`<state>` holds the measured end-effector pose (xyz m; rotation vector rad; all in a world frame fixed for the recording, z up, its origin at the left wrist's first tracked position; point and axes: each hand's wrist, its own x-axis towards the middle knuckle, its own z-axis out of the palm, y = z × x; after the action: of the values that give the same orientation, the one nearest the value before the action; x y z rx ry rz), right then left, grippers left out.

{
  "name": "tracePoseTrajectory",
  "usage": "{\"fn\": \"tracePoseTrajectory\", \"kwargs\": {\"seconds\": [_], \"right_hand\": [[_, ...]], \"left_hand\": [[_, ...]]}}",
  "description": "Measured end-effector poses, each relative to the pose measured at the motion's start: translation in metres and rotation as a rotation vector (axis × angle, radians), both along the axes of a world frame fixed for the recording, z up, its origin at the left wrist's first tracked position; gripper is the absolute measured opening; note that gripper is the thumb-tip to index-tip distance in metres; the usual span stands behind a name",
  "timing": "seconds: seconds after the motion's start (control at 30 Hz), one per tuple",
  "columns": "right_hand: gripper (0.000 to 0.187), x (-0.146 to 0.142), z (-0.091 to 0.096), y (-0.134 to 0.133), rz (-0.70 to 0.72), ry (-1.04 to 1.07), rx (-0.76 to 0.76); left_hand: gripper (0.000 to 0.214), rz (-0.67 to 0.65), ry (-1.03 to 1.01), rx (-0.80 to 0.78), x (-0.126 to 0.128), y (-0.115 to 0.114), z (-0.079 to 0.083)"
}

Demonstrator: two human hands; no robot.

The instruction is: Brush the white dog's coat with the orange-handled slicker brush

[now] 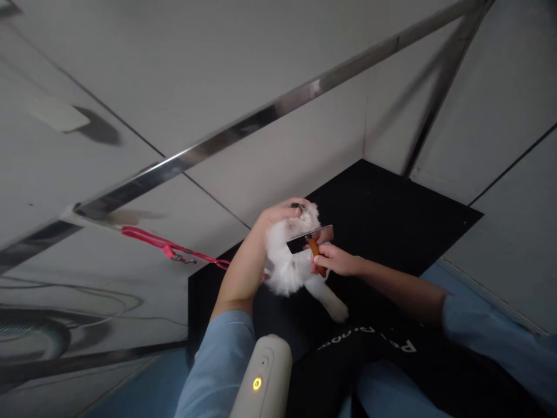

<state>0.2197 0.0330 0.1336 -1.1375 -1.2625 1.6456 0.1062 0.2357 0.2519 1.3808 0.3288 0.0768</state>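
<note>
A white fluffy dog (282, 270) is on the black table, one foreleg stretched toward the lower right. My left hand (282, 211) is closed around the dog's head at the far side, its fingers partly hidden by fur; a small dark spot shows beside the fingertips. In my right hand (337, 259) is a slicker brush (319, 254), gripped by its orange-brown handle. The brush's flat rectangular head has a shiny back and lies against or just over the dog's fur; its pins are hidden.
The black tabletop (391, 215) meets a pale wall. A metal bar (226, 136) crosses above it. A red leash (174, 247) with a metal clip runs from the bar toward the dog. A white device (265, 371) with a yellow light stands close below. A ribbed hose (43, 337) lies lower left.
</note>
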Motion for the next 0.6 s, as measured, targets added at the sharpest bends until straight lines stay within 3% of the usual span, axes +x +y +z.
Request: {"fn": "tracePoseTrajectory", "kwargs": {"seconds": [0.07,0.17,0.2,0.3,0.4,0.5,0.6], "right_hand": [[0.025,-0.002,0.002,0.001,0.012,-0.042,-0.085],[0.029,-0.004,0.001,0.0,0.197,-0.049,-0.189],[0.028,-0.002,0.001,0.001,0.185,-0.071,-0.139],[0.023,0.003,0.004,0.004,-0.025,-0.252,0.063],[0.024,0.006,0.013,-0.002,-0.107,-0.452,0.085],[0.019,0.017,0.038,-0.008,-0.109,-0.603,0.172],[0.02,0.048,0.081,-0.003,-0.159,-0.872,0.366]], "left_hand": [[0.06,-0.014,0.014,-0.015,0.0,-0.002,0.001],[0.063,-0.034,0.069,-0.03,0.0,-0.005,0.003],[0.064,-0.043,0.091,-0.024,0.0,-0.006,0.003],[0.068,-0.05,0.124,0.044,0.0,-0.007,0.003],[0.077,-0.002,0.107,0.148,0.003,-0.005,0.001],[0.08,-0.016,0.15,0.235,0.011,-0.003,0.001],[0.082,-0.056,0.211,0.269,0.018,-0.004,0.0]]}}
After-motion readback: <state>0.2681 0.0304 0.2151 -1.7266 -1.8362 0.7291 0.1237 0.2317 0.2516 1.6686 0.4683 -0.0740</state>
